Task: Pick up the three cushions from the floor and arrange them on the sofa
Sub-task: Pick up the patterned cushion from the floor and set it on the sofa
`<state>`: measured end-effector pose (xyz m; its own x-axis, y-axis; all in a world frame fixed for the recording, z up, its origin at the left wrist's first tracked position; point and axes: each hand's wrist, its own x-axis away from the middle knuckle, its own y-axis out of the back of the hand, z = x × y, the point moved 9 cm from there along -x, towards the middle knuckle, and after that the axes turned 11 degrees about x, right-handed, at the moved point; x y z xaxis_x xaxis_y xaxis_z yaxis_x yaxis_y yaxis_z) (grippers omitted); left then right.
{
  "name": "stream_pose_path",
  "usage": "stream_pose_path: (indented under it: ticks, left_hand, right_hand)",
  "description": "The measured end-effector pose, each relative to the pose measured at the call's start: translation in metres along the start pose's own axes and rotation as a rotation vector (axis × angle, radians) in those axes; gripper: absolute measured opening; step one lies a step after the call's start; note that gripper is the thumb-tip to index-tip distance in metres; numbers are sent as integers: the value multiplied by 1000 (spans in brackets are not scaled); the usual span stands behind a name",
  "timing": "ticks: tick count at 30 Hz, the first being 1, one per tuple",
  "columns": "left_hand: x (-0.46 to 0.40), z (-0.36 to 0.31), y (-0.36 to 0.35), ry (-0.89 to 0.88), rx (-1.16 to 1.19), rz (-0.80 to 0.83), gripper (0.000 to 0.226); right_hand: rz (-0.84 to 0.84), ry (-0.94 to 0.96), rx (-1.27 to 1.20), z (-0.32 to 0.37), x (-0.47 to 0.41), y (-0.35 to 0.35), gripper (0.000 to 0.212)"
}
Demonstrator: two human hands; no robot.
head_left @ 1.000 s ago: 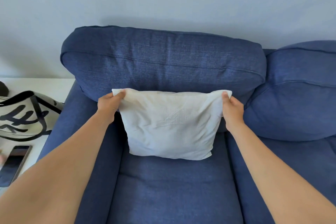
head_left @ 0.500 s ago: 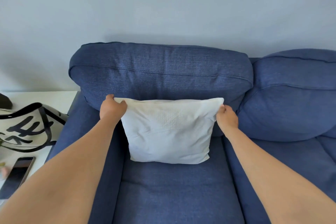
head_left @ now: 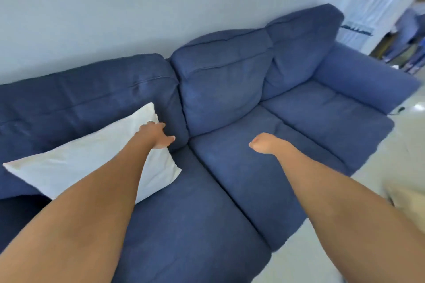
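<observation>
White cushion (head_left: 76,165) is leaning on the blue sofa (head_left: 241,181), against its leftmost back pad. Left hand (head_left: 156,136) is hovering at the cushion's upper right corner, fingers loosely spread. Right hand (head_left: 264,145) is hanging over the sofa's middle seat, fingers curled in, empty.
</observation>
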<state>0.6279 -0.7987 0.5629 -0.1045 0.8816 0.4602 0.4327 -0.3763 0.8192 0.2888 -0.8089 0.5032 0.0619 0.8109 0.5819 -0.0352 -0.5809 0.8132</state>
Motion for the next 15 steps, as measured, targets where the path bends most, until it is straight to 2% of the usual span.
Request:
stream_pose_path:
  ticks: [4, 6, 8, 12, 15]
  left_hand:
    - [18, -131, -68, -173, -100, 120, 74]
    - [40, -203, -110, -257, -166, 179, 75]
    - [69, -273, -161, -342, -225, 242, 75]
    - [147, -390, -276, -496, -304, 378, 72]
    - [216, -465, -353, -640, -365, 475, 68]
  right_hand:
    - [27, -210, -136, -145, 49, -40, 36]
    - [9, -309, -183, -221, 83, -65, 51]
    - [12, -388, -237, -293, 129, -100, 56]
    - [34, -592, -389, -429, 223, -188, 56]
    - [59, -722, -512, -504, 292, -247, 49]
